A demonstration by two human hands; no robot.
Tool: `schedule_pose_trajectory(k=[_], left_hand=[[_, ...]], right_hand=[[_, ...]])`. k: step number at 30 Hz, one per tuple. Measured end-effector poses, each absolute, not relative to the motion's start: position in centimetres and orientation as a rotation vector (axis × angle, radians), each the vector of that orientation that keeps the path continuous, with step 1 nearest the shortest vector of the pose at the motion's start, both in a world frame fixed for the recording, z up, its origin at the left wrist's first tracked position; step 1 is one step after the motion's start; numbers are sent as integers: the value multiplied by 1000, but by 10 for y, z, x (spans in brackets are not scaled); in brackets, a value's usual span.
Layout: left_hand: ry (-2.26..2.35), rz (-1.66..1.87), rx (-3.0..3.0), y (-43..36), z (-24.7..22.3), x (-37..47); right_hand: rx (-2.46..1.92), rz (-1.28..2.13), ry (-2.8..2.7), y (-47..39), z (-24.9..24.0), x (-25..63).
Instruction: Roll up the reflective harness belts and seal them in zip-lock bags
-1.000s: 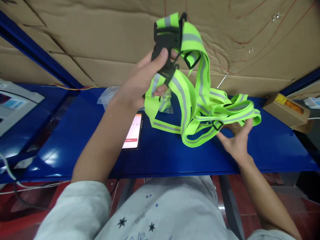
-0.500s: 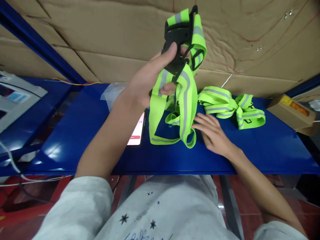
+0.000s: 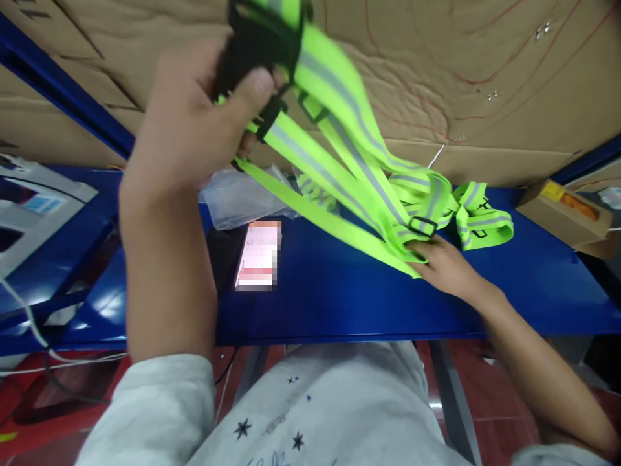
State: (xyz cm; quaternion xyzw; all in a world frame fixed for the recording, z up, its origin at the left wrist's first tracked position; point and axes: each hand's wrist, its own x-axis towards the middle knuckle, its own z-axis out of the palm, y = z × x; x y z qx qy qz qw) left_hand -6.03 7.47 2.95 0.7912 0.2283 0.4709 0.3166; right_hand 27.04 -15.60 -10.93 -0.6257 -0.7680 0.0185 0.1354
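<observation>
Over the blue bench [image 3: 315, 310], left hand [image 3: 204, 110]'s gripping the black buckle [image 3: 259, 48], right hand [image 3: 439, 262]'s got the neon straps [image 3: 334, 155].

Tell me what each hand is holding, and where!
The left hand holds bright green straps by their black buckle. The right hand holds their lower part, near a small black loop.

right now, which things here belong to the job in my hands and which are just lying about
In the job:
- black buckle, in the left hand
- green reflective straps, running from it to the right hand

Probably just lying about:
- phone
- clear plastic bag
- cardboard box
- white device, far left
- green bundle, right, though it may belong
</observation>
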Motion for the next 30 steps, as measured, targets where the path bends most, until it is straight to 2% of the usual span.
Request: schedule_pose_trajectory(k=[3,5,11,15,18,22,25,30], left_hand=[[805,1141,2327,95,14,-62],[865,1202,2323,103,4,-54],[881,1312,2383,103,-4,-28],[789,1302,2473,89,-2,-21],[612,1101,2561,67,-1,-16],[390,905,2832,32,-6,-4],[336,898,3074,15,-15,6],[157,681,3163,14,-34,18]], right_hand=[[-2067,43,-1919,-184,-94,280],[-2149,-51,-1779,-199,-89,277],[-2104,54,-1951,-227,-96,264],[-1950,23,-1715,-222,-70,250],[-1729,-277,-1514,-197,-35,233],[-1506,-447,-1786,-153,-8,213],[-1595,-276,-1854,-130,-19,208],[-1626,-76,-1856,-125,-70,218]])
